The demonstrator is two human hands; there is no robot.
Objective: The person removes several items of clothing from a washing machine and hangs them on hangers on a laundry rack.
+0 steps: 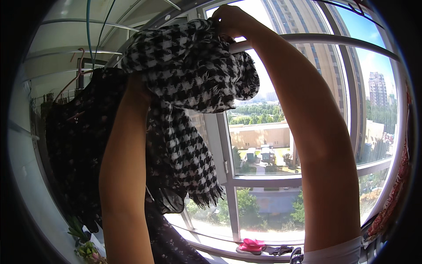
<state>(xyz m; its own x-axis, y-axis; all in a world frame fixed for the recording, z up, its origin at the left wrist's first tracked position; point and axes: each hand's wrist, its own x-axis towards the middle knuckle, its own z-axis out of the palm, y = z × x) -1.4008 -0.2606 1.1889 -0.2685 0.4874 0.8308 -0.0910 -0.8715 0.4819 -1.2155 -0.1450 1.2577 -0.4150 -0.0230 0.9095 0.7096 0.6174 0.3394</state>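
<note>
A black-and-white houndstooth scarf (176,66) with a fringed end is bunched around a pale drying rail (303,39), one end dangling below. My right hand (230,21) is raised at the top, its fingers closed on the scarf's upper edge beside the rail. My left hand (140,86) reaches up beneath the scarf's left part, where the cloth hides its fingers. Just left of that hand, a black dress with small flowers (74,123) hangs from a brownish hanger (80,72).
Tall windows (259,176) fill the right side, with buildings outside. On the sill lie a pink item (251,244) and dark items (278,250). Green plants (81,231) stand at lower left. Patterned red cloth (393,198) hangs at the far right. Cords (89,33) and thin rails run overhead.
</note>
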